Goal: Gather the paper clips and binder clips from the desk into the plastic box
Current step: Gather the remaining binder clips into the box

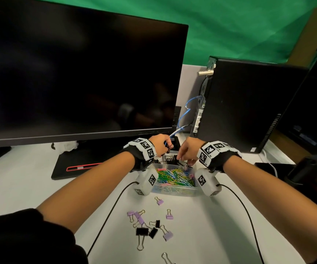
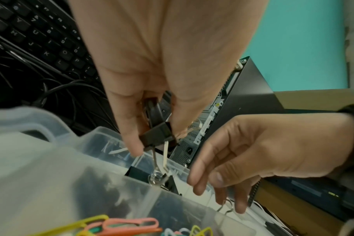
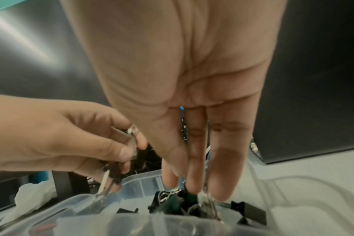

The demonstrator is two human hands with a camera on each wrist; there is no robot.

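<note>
The clear plastic box (image 1: 172, 192) holds several coloured paper clips (image 1: 174, 178) in its near section and black binder clips (image 3: 172, 202) in its far section. Over the far section my left hand (image 2: 158, 143) pinches a black binder clip (image 2: 157, 135) between thumb and fingers, with its wire handles hanging down. My right hand (image 3: 194, 188) points straight-fingered down into that section, its fingertips (image 3: 222, 190) among the black clips, and a wire handle (image 2: 224, 207) shows by them. Several purple and black binder clips (image 1: 150, 223) lie on the desk in front of the box.
A large dark monitor (image 1: 77, 73) stands behind the box on the left, with a keyboard (image 2: 40, 39) under it. A black computer case (image 1: 249, 105) stands on the right with cables (image 1: 182, 119) at its back. Two thin black cords (image 1: 108, 212) cross the white desk (image 1: 20, 178).
</note>
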